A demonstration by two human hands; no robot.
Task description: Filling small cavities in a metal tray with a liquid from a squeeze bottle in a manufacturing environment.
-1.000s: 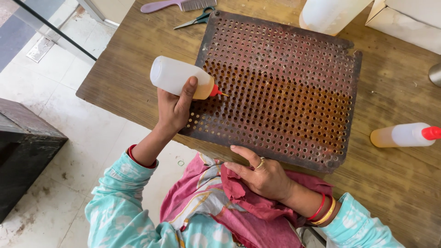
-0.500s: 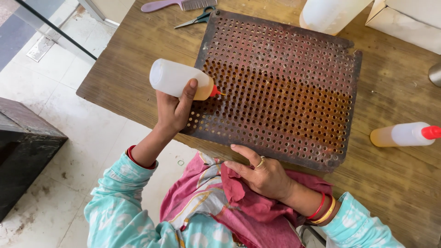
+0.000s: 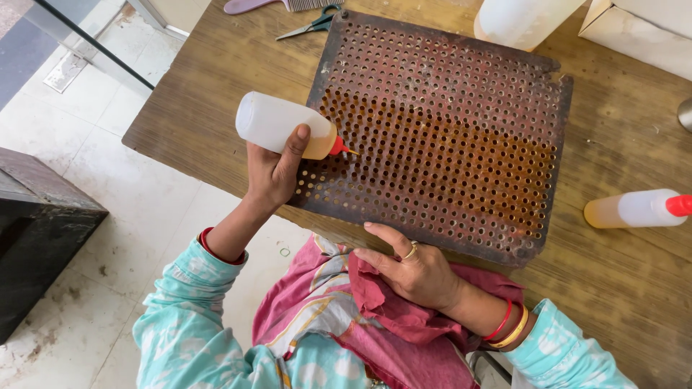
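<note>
Bright, even daylight, soft and diffuse. Shadows faint: a thin one under the left hand (image 3: 272, 173) and its bottle (image 3: 285, 135), falling onto the tray (image 3: 461, 144). Mild sheen on the table (image 3: 209, 108) beyond that hand; no hard glare. Focus sharp throughout, no motion blur. Slight wide-angle stretch toward the corners, past the right hand (image 3: 411, 270).

The bottle (image 3: 285, 133) is milky white with amber liquid and a red tip. The tray (image 3: 447, 137) is rusty brown, dotted with rows of holes. The counter (image 3: 216, 94) is streaked brown wood. The cloth (image 3: 404, 310) is maroon; the sleeves (image 3: 187, 324) are turquoise with pale blotches.
</note>
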